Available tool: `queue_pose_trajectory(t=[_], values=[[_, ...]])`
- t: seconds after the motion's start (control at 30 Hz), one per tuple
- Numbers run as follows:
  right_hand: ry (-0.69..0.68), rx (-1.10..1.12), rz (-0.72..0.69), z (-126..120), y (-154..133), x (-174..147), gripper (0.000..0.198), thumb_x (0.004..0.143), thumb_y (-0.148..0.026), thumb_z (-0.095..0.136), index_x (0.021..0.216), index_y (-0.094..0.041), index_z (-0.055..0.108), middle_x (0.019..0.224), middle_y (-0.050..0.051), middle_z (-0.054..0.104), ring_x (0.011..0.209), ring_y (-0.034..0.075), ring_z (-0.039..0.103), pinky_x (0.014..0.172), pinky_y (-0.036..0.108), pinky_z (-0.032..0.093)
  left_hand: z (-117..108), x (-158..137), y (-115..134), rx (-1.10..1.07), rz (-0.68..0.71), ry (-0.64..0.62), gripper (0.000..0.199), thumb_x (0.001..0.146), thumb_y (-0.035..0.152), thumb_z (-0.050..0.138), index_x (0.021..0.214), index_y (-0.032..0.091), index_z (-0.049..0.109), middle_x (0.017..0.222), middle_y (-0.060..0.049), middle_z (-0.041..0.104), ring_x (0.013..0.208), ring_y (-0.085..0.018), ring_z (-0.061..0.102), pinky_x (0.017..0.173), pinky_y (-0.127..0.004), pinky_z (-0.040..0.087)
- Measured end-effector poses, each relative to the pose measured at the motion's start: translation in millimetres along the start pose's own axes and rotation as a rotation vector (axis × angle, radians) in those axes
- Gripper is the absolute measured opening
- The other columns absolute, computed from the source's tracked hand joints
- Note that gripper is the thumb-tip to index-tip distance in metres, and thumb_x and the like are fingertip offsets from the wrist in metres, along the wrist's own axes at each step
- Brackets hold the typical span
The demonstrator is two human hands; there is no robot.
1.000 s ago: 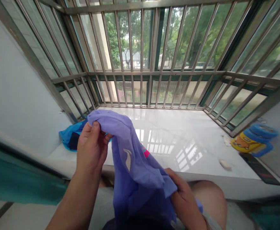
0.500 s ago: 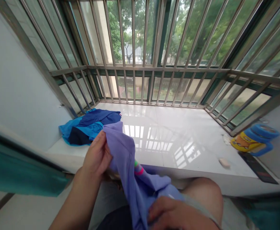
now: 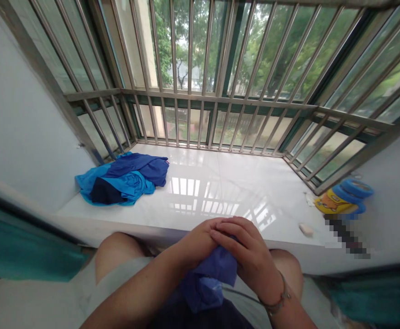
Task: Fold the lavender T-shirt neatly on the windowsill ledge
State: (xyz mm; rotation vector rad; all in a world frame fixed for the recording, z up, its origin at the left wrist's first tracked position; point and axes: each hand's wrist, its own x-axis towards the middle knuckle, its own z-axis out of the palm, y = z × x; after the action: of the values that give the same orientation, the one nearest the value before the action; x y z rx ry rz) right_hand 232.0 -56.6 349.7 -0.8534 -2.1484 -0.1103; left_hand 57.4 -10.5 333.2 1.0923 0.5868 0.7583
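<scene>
A purple-blue garment (image 3: 208,278) hangs bunched beneath my two hands, above my lap. My left hand (image 3: 200,240) closes on its upper part, the fingers pointing right and partly covered. Over those fingers lies my right hand (image 3: 250,244), bent round the cloth from the other side. The two hands touch at the front edge of the white sill (image 3: 189,210). Most of the cloth's top is hidden by the fingers. A dark cord or strap runs from the cloth toward my right wrist, which wears a thin bracelet.
Blue clothes (image 3: 131,176) lie heaped on the sill's left end. At the right stand a blue and yellow mug (image 3: 342,197), a small pale block (image 3: 306,229) and a blurred-out dark flat object (image 3: 347,235). Metal bars (image 3: 215,98) close off the window behind. A teal curtain (image 3: 28,242) hangs left.
My left hand has moved right and down, and my right hand has come up to meet it. The garment, stretched between them before, is now gathered and bunched below both hands.
</scene>
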Motion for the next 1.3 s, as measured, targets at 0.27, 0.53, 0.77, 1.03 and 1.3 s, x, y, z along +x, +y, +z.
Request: queue_pose_trajectory(t=[0.27, 0.53, 0.77, 1.03, 1.3], values=[[0.017, 0.04, 0.701, -11.0, 7.5, -14.0, 0.017, 0.099, -0.026, 0.055, 0.091, -0.025, 0.071, 0.073, 0.0, 0.071, 0.064, 0.019, 0.066, 0.059, 0.028, 0.049, -22.2, -35.8, -66.0, 0.433, 0.139, -0.022, 0.079, 0.096, 0.07, 0.068, 0.158, 0.025, 0.053, 0.158, -0.013, 0.06, 0.144, -0.037, 0.056, 0.124, -0.051, 0.042], [0.079, 0.06, 0.924, -22.6, 3.3, 20.7, 0.026, 0.096, -0.039, 0.053, 0.077, -0.023, 0.062, 0.063, -0.004, 0.059, 0.06, 0.014, 0.054, 0.057, 0.025, 0.037, -28.2, -30.8, -117.5, 0.787, 0.031, 0.137, 0.081, 0.082, 0.045, 0.09, 0.153, 0.024, 0.056, 0.151, -0.017, 0.063, 0.142, -0.038, 0.059, 0.123, -0.056, 0.045], [0.19, 0.006, 0.942, -38.8, -2.3, 40.4, 0.023, 0.094, -0.035, 0.053, 0.074, -0.024, 0.058, 0.058, -0.006, 0.052, 0.057, 0.014, 0.048, 0.055, 0.026, 0.033, -27.6, -26.5, -117.8, 0.73, 0.103, -0.07, 0.112, 0.071, 0.046, 0.098, 0.166, 0.026, 0.043, 0.166, -0.016, 0.051, 0.153, -0.038, 0.049, 0.131, -0.048, 0.038], [0.245, 0.529, 1.087, -53.8, 5.3, 34.9, 0.028, 0.098, -0.045, 0.055, 0.079, -0.025, 0.053, 0.064, -0.007, 0.046, 0.058, 0.014, 0.041, 0.053, 0.025, 0.037, -39.7, -20.7, -110.6, 0.525, 0.131, 0.109, 0.026, 0.099, 0.038, 0.059, 0.104, 0.027, 0.082, 0.107, -0.005, 0.082, 0.105, -0.03, 0.075, 0.097, -0.04, 0.058], [0.132, 0.476, 1.085, -76.6, 28.5, -17.6, 0.031, 0.101, -0.049, 0.055, 0.08, -0.026, 0.055, 0.065, -0.005, 0.045, 0.058, 0.015, 0.043, 0.053, 0.025, 0.039, -109.6, -58.7, -21.8, 0.71, 0.101, 0.776, 0.046, 0.098, 0.058, 0.051, 0.105, 0.021, 0.078, 0.081, -0.001, 0.076, 0.078, -0.024, 0.069, 0.07, -0.03, 0.054]])
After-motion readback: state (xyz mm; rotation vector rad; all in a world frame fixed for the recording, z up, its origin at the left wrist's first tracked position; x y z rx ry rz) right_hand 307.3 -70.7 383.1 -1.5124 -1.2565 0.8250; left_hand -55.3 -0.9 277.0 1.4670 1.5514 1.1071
